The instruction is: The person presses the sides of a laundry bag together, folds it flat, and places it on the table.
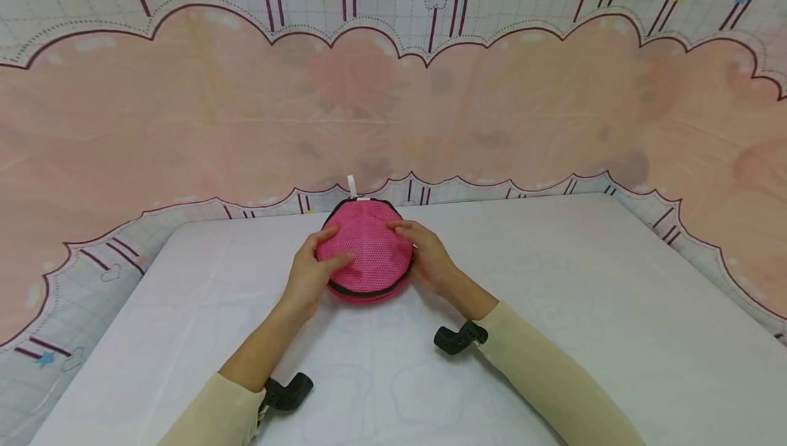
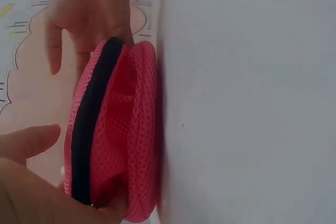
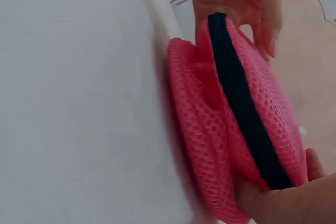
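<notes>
Round pink mesh pouch [image 1: 365, 248] held between both hands, table [image 1: 553, 261] beneath it. Left grip [image 1: 307, 268] clamped on pouch's left edge, right grip [image 1: 430, 258] clamped on its right edge. Black zipper band [image 2: 89, 124] rings pouch rim; white tab [image 1: 352, 185] at pouch's far side. Printed backdrop [image 1: 393, 111] beyond pouch.

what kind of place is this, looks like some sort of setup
Probably a small indoor filming setup: a plain white table stands before a printed backdrop with stars and scalloped lines, and the person wears black wrist devices, likely cameras.
</notes>
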Action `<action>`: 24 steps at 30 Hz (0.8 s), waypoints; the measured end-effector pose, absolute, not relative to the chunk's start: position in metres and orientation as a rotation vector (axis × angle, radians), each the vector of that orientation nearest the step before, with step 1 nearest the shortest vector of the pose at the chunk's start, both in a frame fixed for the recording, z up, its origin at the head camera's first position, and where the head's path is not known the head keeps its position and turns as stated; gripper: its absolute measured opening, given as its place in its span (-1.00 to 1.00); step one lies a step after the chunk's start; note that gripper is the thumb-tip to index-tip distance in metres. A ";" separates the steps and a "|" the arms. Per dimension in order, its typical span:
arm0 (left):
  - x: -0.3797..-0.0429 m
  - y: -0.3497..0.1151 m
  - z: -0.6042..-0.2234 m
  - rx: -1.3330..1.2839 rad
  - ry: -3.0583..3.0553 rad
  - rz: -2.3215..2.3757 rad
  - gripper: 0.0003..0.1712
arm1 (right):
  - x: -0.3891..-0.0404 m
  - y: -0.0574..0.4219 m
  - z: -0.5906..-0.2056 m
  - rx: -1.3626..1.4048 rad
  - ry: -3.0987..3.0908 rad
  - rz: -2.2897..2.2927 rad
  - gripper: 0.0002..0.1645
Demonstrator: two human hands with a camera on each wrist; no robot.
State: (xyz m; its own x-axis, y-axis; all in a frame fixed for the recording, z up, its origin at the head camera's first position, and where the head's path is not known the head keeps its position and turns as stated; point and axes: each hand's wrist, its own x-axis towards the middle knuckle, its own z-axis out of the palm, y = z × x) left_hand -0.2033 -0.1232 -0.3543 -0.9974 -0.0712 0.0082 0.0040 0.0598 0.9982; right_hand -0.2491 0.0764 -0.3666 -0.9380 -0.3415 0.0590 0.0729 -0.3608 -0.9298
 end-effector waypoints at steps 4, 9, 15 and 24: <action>-0.199 -0.127 -0.347 0.034 -2.473 -1.808 -0.28 | -0.246 0.083 -0.352 -0.300 1.989 -2.106 -0.62; -0.194 -0.134 -0.336 -0.050 -2.686 -1.456 -0.13 | -0.244 0.087 -0.340 -0.264 2.289 -1.810 -0.57; -0.200 -0.150 -0.335 -0.242 -2.656 -1.222 -0.05 | -0.246 0.092 -0.334 -0.556 2.683 -1.459 -0.41; -0.231 -0.156 -0.327 -0.739 -2.738 -0.647 0.16 | -0.264 0.093 -0.336 -1.107 2.896 -0.982 -0.11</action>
State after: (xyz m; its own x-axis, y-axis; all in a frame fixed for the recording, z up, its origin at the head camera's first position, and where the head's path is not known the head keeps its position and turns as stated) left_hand -0.2313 -0.1562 -0.3273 -0.8457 0.4202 0.3289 0.5230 0.7752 0.3543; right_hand -0.2641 0.0925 -0.3360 -0.7629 -0.5711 0.3032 -0.6377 0.5871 -0.4986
